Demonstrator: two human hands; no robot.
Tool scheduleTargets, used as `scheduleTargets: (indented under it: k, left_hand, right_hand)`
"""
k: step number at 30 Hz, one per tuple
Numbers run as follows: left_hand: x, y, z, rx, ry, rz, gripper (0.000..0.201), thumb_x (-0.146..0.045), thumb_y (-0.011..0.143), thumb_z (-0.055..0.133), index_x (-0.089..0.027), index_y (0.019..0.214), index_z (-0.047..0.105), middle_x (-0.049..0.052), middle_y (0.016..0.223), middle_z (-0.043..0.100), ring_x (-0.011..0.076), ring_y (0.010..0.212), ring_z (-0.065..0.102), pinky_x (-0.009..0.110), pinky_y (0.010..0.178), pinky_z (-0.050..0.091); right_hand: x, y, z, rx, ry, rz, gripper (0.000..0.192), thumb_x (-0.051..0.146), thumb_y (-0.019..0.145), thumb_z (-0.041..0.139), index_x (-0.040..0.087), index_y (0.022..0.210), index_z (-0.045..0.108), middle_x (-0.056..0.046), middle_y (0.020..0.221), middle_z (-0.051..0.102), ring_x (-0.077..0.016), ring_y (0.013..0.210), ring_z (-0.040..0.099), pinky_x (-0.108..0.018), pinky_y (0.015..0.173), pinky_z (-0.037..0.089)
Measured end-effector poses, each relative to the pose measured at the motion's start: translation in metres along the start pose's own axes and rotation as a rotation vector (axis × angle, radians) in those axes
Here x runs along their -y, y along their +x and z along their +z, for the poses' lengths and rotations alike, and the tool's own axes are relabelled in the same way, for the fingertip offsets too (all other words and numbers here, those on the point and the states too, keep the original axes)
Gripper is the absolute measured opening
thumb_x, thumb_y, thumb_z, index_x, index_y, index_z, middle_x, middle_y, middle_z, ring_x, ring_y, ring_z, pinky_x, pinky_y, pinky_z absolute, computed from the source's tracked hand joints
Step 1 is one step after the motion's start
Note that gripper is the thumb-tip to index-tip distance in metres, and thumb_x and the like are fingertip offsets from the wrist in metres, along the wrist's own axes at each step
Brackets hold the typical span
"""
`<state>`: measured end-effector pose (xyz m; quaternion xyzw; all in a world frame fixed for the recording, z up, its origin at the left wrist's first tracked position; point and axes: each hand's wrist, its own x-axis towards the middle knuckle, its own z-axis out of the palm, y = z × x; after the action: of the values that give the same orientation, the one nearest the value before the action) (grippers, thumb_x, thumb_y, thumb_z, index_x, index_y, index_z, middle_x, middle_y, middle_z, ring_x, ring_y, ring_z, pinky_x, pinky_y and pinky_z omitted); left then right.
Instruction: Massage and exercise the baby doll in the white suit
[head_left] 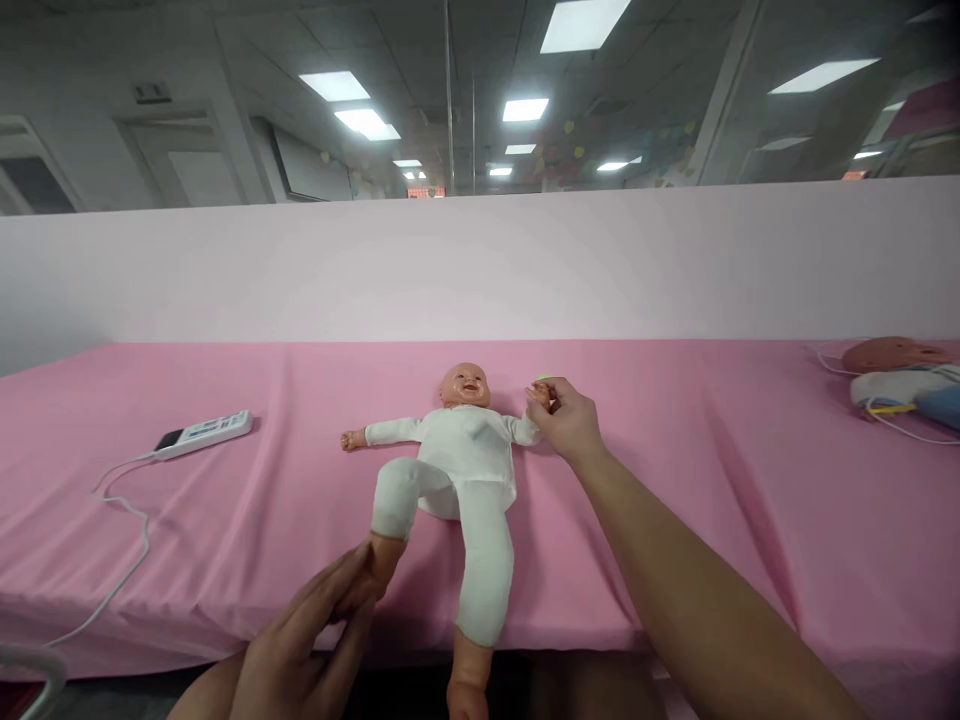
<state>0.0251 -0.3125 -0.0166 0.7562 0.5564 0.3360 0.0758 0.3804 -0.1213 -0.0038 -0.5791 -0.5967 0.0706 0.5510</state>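
Observation:
A baby doll (472, 450) in a white top and white leggings lies on its back, head away from me, on a pink sheet. My left hand (311, 630) is closed around the doll's bare foot on the left side, and that leg is bent at the knee. The other leg stretches straight toward me, its foot past the bed's front edge. On the right, my right hand (566, 415) pinches the doll's small hand, with a bit of yellow-green showing just behind my fingers. The doll's other arm lies stretched out to the left.
A white handheld controller (206, 434) with a cable (135, 540) lies on the pink sheet (300, 390) at left. At the far right lies another doll (892, 355) with white and blue cloth and thin tubes. A low white wall with glass above backs the bed.

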Motion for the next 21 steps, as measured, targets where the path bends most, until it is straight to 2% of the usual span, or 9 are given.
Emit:
scheduleTargets:
  k: [2, 6, 8, 11, 14, 17, 19, 21]
  left_hand:
    - [-0.008, 0.018, 0.006, -0.091, -0.058, 0.015, 0.042, -0.033, 0.089, 0.058, -0.031, 0.131, 0.058, 0.002, 0.120, 0.071, 0.0220, 0.098, 0.072, 0.025, 0.066, 0.062]
    - [-0.021, 0.059, 0.019, -0.076, -0.075, 0.101, 0.040, -0.028, 0.090, 0.056, -0.028, 0.130, 0.058, 0.002, 0.111, 0.072, 0.0190, 0.092, 0.071, 0.025, 0.072, 0.059]
    - [-0.027, 0.077, 0.024, -0.071, -0.035, 0.133, 0.038, -0.025, 0.090, 0.053, -0.026, 0.128, 0.059, 0.002, 0.107, 0.072, 0.0180, 0.087, 0.071, 0.026, 0.074, 0.056]
    - [-0.032, 0.098, 0.032, -0.003, 0.011, 0.145, 0.039, -0.023, 0.092, 0.047, -0.024, 0.129, 0.058, 0.003, 0.102, 0.072, 0.0176, 0.081, 0.068, 0.028, 0.071, 0.053]
    - [-0.032, 0.111, 0.038, 0.039, 0.039, 0.113, 0.041, -0.023, 0.091, 0.046, -0.022, 0.130, 0.058, 0.003, 0.097, 0.071, 0.0178, 0.076, 0.065, 0.028, 0.067, 0.050]
    - [-0.029, 0.109, 0.037, 0.030, 0.030, 0.086, 0.042, -0.021, 0.089, 0.047, -0.022, 0.130, 0.058, 0.003, 0.099, 0.071, 0.0171, 0.075, 0.065, 0.028, 0.067, 0.051]
    - [-0.027, 0.098, 0.032, 0.000, -0.007, 0.086, 0.043, -0.021, 0.088, 0.049, -0.023, 0.130, 0.058, 0.003, 0.102, 0.071, 0.0164, 0.078, 0.067, 0.027, 0.069, 0.053]
    - [-0.024, 0.079, 0.023, -0.052, -0.045, 0.086, 0.044, -0.022, 0.088, 0.051, -0.025, 0.132, 0.056, 0.002, 0.103, 0.072, 0.0166, 0.082, 0.069, 0.025, 0.068, 0.055]
  right_hand:
    - [0.015, -0.008, 0.006, 0.072, -0.027, -0.134, 0.026, 0.037, 0.081, 0.062, 0.025, 0.103, 0.067, -0.001, 0.093, 0.072, -0.0165, 0.072, 0.065, -0.029, 0.069, 0.051]
    - [0.033, -0.022, 0.018, 0.245, -0.109, -0.373, 0.028, 0.030, 0.083, 0.063, 0.027, 0.110, 0.067, 0.000, 0.102, 0.072, -0.0179, 0.088, 0.065, -0.029, 0.077, 0.049]
    - [0.037, -0.026, 0.023, 0.320, -0.169, -0.445, 0.025, 0.028, 0.084, 0.062, 0.027, 0.109, 0.069, -0.001, 0.100, 0.072, -0.0185, 0.089, 0.064, -0.029, 0.079, 0.047]
    - [0.041, -0.031, 0.031, 0.418, -0.254, -0.508, 0.020, 0.025, 0.086, 0.060, 0.026, 0.103, 0.070, -0.002, 0.094, 0.071, -0.0194, 0.087, 0.062, -0.030, 0.080, 0.045]
    - [0.044, -0.035, 0.035, 0.433, -0.303, -0.527, 0.019, 0.022, 0.085, 0.059, 0.026, 0.100, 0.070, -0.001, 0.091, 0.071, -0.0201, 0.087, 0.061, -0.031, 0.080, 0.043]
    - [0.043, -0.036, 0.036, 0.403, -0.260, -0.492, 0.018, 0.023, 0.085, 0.060, 0.027, 0.098, 0.071, -0.001, 0.091, 0.071, -0.0199, 0.086, 0.061, -0.031, 0.078, 0.044]
    - [0.038, -0.033, 0.035, 0.385, -0.152, -0.406, 0.021, 0.026, 0.084, 0.062, 0.028, 0.103, 0.071, 0.000, 0.095, 0.072, -0.0185, 0.086, 0.063, -0.030, 0.077, 0.046]
    - [0.026, -0.027, 0.032, 0.332, -0.009, -0.241, 0.026, 0.033, 0.083, 0.063, 0.028, 0.108, 0.070, 0.000, 0.097, 0.072, -0.0168, 0.081, 0.064, -0.028, 0.073, 0.049]
